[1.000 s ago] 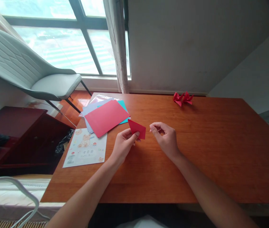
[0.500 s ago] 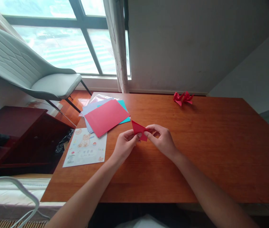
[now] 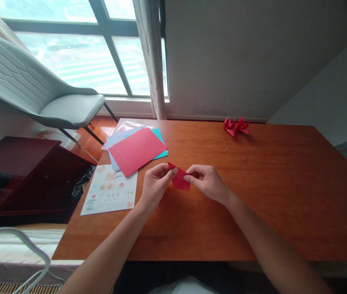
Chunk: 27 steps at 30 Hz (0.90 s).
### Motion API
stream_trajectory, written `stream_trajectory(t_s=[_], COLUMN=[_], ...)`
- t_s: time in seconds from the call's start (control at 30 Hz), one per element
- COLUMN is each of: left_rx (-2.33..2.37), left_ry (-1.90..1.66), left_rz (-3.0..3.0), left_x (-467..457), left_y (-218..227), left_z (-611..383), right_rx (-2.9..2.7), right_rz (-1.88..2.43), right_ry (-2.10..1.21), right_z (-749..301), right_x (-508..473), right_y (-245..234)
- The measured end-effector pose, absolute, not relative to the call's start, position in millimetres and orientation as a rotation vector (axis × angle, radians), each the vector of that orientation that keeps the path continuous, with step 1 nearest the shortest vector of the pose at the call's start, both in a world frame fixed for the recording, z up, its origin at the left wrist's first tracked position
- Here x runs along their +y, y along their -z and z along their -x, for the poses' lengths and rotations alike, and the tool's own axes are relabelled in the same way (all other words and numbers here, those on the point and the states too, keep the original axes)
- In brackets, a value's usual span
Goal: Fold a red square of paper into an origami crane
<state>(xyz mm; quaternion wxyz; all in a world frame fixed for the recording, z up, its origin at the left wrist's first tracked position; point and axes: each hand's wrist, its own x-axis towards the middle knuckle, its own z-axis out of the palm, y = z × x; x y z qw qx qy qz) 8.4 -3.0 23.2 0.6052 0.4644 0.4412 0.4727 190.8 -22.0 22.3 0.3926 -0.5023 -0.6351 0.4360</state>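
Observation:
A small folded piece of red paper (image 3: 181, 181) is held above the table between both hands. My left hand (image 3: 158, 179) pinches its upper left corner between thumb and fingers. At the right edge my right hand (image 3: 206, 179) pinches it the same way. The paper's face is turned toward me, with its lower edge hanging free. Beyond my left hand lies a stack of coloured sheets, a larger red sheet (image 3: 138, 151) on top. Two red folded paper figures (image 3: 236, 126) touch or overlap near the table's far edge.
The wooden table (image 3: 277, 196) spans the view. On its left lies a white printed sheet with a bear drawing (image 3: 109, 190), partly under the stack. A grey chair (image 3: 69, 106) stands past the left edge, and a dark red cabinet (image 3: 17, 171) is beside it.
My hands have moved slightly apart, the left one to the left. The red paper, pointed at the top before, now shows a flatter, four-sided face and sits a little lower.

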Motion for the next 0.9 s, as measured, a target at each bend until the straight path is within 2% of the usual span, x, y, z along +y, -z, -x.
stream_trajectory(t_s=[0.47, 0.67, 0.9], left_rx=[1.163, 1.153, 0.975], left_ry=[-1.226, -1.253, -0.829], left_rz=[-1.126, -1.150, -1.195], left_x=[-0.8, 3.2, -1.0], left_y=[-20.0, -20.8, -23.7], left_z=[-2.6, -1.7, -8.2], right_rx=[-1.715, -1.683, -1.409], right_rz=[1.215, 1.330, 1.307], right_ry=[-1.207, -1.149, -1.167], right_z=[-189.3, -190.3, -191.8], right_x=[-26.0, -23.5, -19.6], right_y=[-35.0, -29.5, -22.3])
